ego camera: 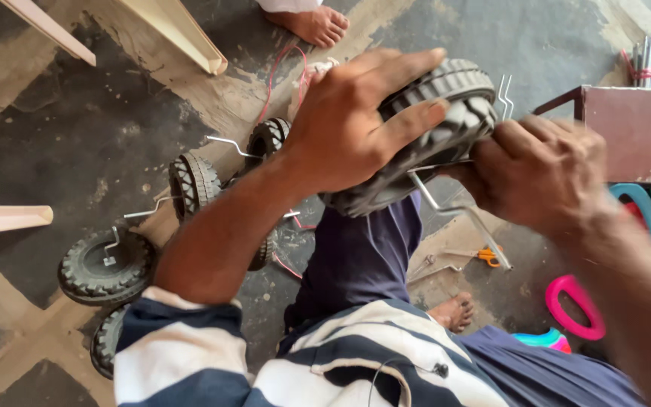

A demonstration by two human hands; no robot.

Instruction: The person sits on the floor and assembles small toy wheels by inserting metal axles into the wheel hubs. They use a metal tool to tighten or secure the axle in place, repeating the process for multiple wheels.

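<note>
Black rubber with a deep tread makes the small toy tyre (423, 136) that the person holds up above the lap, in the middle of the view. The left hand (348, 124) lies flat over its side, fingers spread and pressing, so that the wheel stays steady. The right hand (540, 173) is clenched at the wheel's hub around the bent grey metal axle rod (457, 211), which hangs down from the wheel; this grip seems to let the rod be pushed or turned against the braced tyre. On the worn concrete floor (77, 136) to the left lie several similar black wheels with rods (107, 264), near to each other. Orange-handled scissors (487, 256) lie lower right, beside a pink plastic handle (574, 305).
</note>
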